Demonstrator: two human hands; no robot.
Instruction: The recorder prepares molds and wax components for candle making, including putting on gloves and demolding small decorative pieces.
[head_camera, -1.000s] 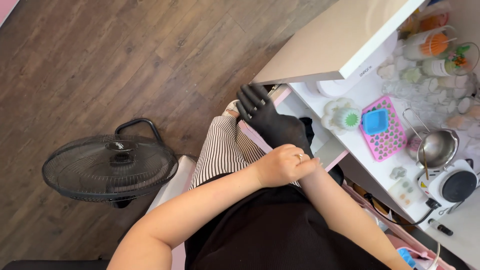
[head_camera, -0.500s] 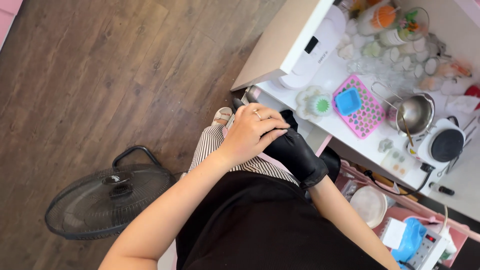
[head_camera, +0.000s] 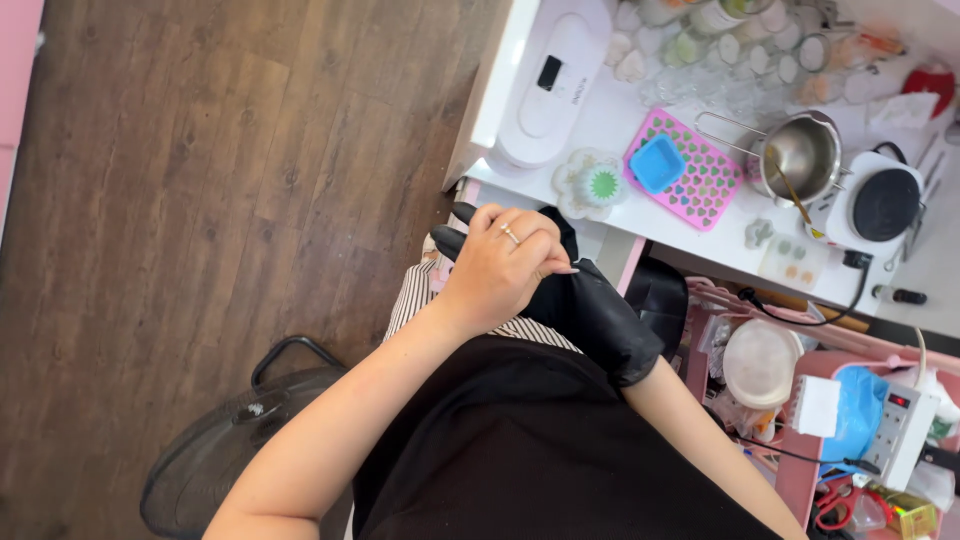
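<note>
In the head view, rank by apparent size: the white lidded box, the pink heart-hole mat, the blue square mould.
1. white lidded box
2. pink heart-hole mat
3. blue square mould, lying on the mat

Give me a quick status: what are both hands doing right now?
Left hand bare, gripping the black glove on the right hand. Glove covers hand to wrist. White table just ahead, nothing between.

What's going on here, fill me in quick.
A person seated at a white worktable has a black rubber glove on the right hand, and the bare left hand, which wears a ring, grips that glove near the fingers. On the table sit a pink heart-patterned mat with a blue square mould and a steel pot.
</note>
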